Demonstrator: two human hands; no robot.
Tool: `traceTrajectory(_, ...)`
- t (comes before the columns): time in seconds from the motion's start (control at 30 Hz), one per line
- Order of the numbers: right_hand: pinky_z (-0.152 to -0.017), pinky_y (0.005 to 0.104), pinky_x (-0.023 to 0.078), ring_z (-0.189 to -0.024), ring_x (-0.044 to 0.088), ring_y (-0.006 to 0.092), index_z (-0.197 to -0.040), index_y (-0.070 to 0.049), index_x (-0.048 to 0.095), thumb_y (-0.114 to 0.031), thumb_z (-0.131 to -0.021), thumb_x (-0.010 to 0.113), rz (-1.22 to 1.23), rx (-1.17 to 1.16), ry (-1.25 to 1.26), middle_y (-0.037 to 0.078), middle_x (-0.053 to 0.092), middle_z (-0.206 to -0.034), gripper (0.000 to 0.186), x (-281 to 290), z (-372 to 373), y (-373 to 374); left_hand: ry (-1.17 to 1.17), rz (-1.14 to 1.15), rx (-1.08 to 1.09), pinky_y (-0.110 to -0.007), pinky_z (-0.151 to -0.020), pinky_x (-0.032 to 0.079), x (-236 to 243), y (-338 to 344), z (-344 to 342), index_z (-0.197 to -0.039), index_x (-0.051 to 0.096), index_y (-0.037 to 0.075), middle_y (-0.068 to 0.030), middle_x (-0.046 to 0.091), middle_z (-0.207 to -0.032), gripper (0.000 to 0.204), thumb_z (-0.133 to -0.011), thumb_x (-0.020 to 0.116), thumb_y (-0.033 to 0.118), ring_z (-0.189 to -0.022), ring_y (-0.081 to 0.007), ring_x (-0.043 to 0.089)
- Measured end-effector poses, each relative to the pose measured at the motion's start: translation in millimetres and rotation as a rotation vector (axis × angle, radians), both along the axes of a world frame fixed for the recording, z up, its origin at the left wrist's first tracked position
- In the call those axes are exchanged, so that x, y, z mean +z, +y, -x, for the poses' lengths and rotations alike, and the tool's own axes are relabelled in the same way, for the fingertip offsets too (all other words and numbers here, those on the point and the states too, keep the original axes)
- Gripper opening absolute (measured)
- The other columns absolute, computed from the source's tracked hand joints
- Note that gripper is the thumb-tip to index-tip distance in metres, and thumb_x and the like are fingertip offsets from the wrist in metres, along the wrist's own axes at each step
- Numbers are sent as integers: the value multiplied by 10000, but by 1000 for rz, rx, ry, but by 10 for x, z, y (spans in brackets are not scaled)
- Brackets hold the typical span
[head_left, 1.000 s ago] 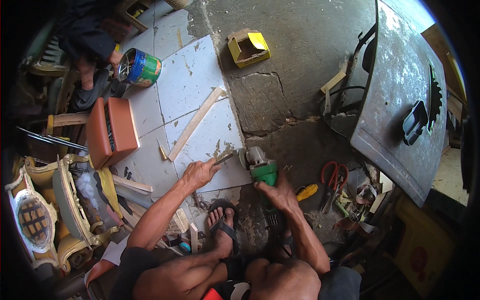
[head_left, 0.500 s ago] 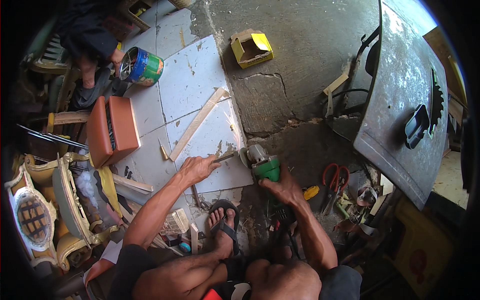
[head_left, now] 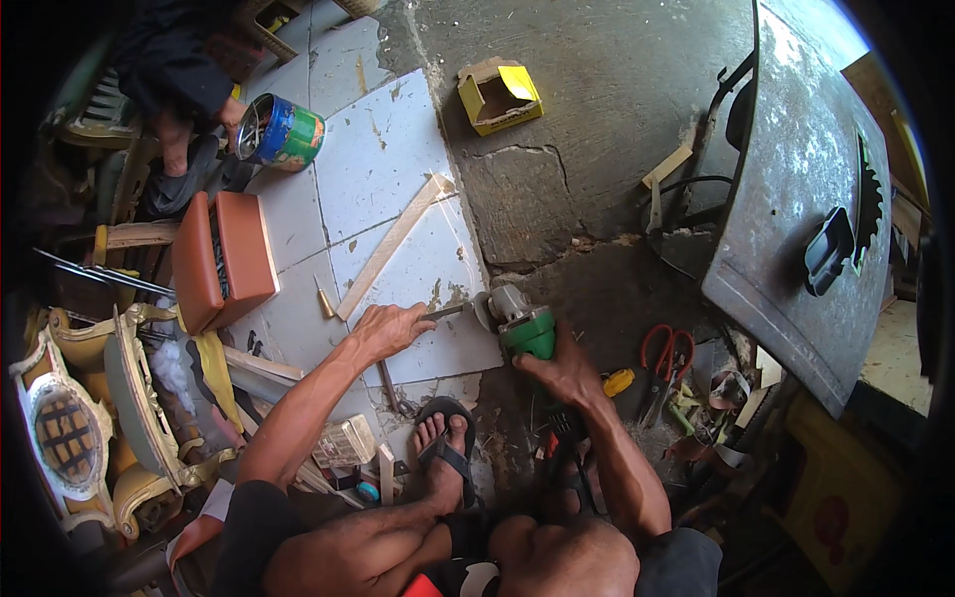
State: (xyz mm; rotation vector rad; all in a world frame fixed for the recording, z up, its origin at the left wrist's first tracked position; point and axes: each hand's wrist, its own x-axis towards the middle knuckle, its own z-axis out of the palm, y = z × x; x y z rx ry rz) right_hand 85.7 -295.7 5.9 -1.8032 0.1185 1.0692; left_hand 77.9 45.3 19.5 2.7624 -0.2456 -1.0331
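My left hand (head_left: 386,330) grips a thin dark metal piece (head_left: 444,312), its far end against the disc (head_left: 482,311) of a green angle grinder (head_left: 528,329). My right hand (head_left: 557,368) is wrapped round the grinder's body. Faint streaks of sparks (head_left: 453,244) fly up from the disc over the white tiles. A pale wooden strip (head_left: 389,250) and a small pointed tool (head_left: 325,298) lie ahead of my left hand. Red-handled scissors (head_left: 666,360) and a yellow tool (head_left: 617,383) lie to the right of the grinder, on the floor.
Another person's legs (head_left: 176,149) are beside a paint can (head_left: 292,138). A brown padded box (head_left: 224,264) and gilded chair frames (head_left: 139,418) crowd the left. A yellow carton (head_left: 497,104) lies ahead. A metal saw table (head_left: 776,249) stands at right, over cracked concrete.
Sparks appeared half a second ago above the disc and show fainter now. My right hand and the grinder shifted slightly right since a second ago; both grips stay the same.
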Motion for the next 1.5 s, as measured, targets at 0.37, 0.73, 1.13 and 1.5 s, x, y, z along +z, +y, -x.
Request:
traceTrajectory(0.37,-931,520,529,-1091,684,508,-1424,81,403,-510,-760,762,-26,6,-145,364,680,-1137,959,-183,48,-21,39,-44,-97,-591,-711,534,-2,45,-166,-1092,597,75,-245,714,-790,412,-1034,585,483,-803,-492,699)
traceTrajectory(0.73,-930,533,534,-1092,678,531,-1389,83,423,-494,-778,736,12,60,-154,386,678,-1138,897,-66,-40,-13,-62,-46,-225,-542,-660,540,-30,129,-334,-1030,574,77,-179,718,-788,427,-1011,600,502,-785,-440,710)
traceTrajectory(1.13,-913,548,535,-1062,676,556,-1376,119,393,-522,-782,718,54,71,-121,413,672,-1094,933,22,-87,35,1,-70,-175,-561,-709,543,26,103,-300,-1040,583,72,-207,726,-829,402,-1029,587,474,-818,-459,708)
traceTrajectory(1.5,-922,534,535,-1066,682,545,-1374,92,401,-472,-779,736,36,-2,-116,401,675,-1105,886,-36,-30,66,42,10,134,-619,-724,535,10,-143,150,-1114,625,59,-294,693,-766,389,-1054,563,438,-805,-530,686)
